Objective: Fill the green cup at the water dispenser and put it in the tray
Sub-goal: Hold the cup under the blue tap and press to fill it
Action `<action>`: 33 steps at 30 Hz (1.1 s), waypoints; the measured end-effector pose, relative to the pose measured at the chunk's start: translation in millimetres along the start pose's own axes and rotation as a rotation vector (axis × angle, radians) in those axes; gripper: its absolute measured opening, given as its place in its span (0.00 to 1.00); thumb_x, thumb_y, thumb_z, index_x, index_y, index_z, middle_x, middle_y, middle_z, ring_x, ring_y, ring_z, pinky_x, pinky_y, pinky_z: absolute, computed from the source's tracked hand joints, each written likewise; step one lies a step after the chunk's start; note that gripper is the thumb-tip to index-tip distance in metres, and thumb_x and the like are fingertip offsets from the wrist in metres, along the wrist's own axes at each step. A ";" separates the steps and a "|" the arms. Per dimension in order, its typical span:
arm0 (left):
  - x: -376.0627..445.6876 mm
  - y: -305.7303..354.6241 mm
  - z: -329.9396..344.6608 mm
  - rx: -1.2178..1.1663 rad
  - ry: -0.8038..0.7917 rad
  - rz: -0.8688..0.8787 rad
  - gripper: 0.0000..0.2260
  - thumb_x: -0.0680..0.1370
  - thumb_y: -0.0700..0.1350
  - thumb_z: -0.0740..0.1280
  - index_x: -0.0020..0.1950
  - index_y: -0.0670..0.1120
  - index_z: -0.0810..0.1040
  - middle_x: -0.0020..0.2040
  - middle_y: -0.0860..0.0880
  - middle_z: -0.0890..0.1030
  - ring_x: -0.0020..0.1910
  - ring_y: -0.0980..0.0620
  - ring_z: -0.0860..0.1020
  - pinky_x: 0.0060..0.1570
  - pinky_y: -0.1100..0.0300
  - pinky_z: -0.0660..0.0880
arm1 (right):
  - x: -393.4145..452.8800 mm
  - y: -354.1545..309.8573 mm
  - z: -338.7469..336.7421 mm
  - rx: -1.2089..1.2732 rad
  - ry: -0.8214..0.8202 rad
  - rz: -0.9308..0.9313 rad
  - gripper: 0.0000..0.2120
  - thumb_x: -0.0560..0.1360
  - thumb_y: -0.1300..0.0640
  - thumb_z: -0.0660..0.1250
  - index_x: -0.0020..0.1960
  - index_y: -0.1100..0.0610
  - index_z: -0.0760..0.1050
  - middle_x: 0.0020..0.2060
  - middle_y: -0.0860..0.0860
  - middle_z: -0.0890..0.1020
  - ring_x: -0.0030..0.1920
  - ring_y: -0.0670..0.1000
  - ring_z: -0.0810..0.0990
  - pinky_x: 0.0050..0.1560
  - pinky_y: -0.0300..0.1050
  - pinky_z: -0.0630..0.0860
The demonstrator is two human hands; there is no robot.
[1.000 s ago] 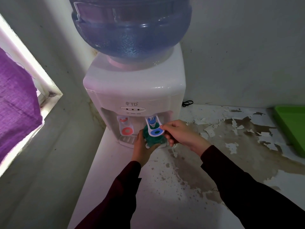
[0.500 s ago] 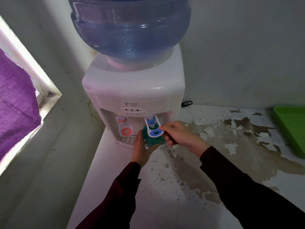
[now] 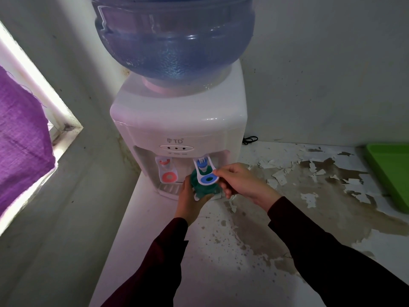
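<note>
A white water dispenser (image 3: 177,120) with a big blue bottle (image 3: 172,36) stands in the corner of the counter. My left hand (image 3: 188,200) holds the green cup (image 3: 202,189) under the blue tap lever (image 3: 207,173). My right hand (image 3: 241,182) pinches the tip of that blue lever between thumb and fingers. The lever hides most of the cup's mouth, so the water level cannot be seen. The green tray (image 3: 389,173) lies at the far right edge of the counter, partly cut off.
A red tap lever (image 3: 167,171) hangs left of the blue one above the drip grille (image 3: 169,189). The counter (image 3: 276,229) has peeling, stained paint. A black cable (image 3: 250,139) lies behind the dispenser. A purple curtain (image 3: 20,138) covers a window at left.
Both hands keep their grip at the blue tap; only the view has shifted slightly. No clear movement of the cup.
</note>
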State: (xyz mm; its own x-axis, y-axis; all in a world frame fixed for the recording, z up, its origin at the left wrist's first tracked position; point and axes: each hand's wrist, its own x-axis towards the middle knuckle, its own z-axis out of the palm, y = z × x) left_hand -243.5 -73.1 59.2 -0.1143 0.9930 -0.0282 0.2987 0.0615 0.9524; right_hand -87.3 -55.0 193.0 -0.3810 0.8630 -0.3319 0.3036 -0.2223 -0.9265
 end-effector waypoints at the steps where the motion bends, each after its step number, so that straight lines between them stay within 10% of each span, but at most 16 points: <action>1: -0.1 -0.4 -0.2 0.001 -0.002 0.002 0.35 0.68 0.40 0.76 0.70 0.46 0.64 0.66 0.46 0.75 0.63 0.50 0.75 0.61 0.58 0.75 | 0.1 0.1 -0.1 -0.001 -0.002 -0.001 0.14 0.78 0.54 0.60 0.37 0.59 0.77 0.20 0.45 0.73 0.21 0.44 0.70 0.25 0.37 0.74; 33: 0.7 -3.1 0.5 -0.018 -0.003 -0.007 0.35 0.68 0.40 0.76 0.71 0.47 0.64 0.66 0.46 0.75 0.63 0.50 0.75 0.62 0.55 0.76 | -2.0 1.7 1.0 0.032 -0.008 -0.006 0.15 0.79 0.54 0.60 0.35 0.57 0.76 0.20 0.45 0.73 0.21 0.44 0.70 0.25 0.36 0.74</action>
State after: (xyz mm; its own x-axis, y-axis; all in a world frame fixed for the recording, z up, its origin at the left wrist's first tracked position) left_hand -244.0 -72.6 56.1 -0.1132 0.9929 -0.0356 0.2813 0.0664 0.9573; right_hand -86.9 -57.5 191.9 -0.3900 0.8607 -0.3273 0.2729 -0.2315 -0.9338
